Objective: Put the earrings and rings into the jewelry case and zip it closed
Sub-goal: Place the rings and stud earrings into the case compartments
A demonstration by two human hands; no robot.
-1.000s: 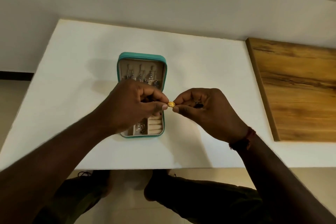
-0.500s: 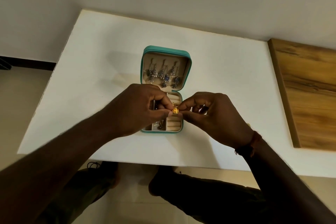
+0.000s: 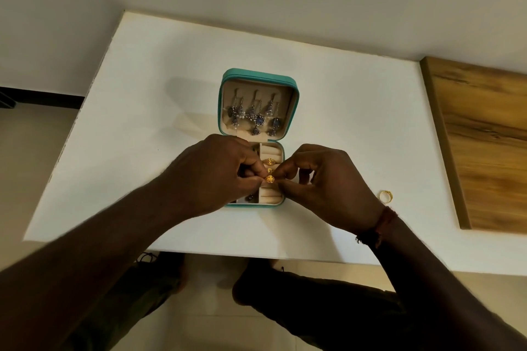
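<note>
A teal case (image 3: 258, 77) is lying open on the white table (image 3: 171, 88), its lid tilting up at the far side. Inside the lid, several silver drop earrings (image 3: 253, 115) with blue stones are hanging in a row. The near half is showing cream ring rolls (image 3: 271, 198) on its right side; a gold ring (image 3: 269, 161) is sitting in them, and a second small gold piece is lying just nearer. The compartments on the left are mostly hiding under the left hand, with something dark showing at the near corner.

Both hands are meeting over the ring rolls. The left hand (image 3: 211, 177) is curling closed, thumb and forefinger pinching one side of a gold ornamented ring (image 3: 270, 179). The right hand (image 3: 328, 188) is pinching the other side with its thumb and forefinger, its other fingers bending loosely. Whether the ring is touching the rolls, I cannot tell.

Another gold ring, the loose ring (image 3: 385, 196), is lying on the table well to the right of the case, just beyond the right wrist, which is wearing a red thread (image 3: 380, 222). A wooden board (image 3: 484, 137) is lying at the table's right edge.
</note>
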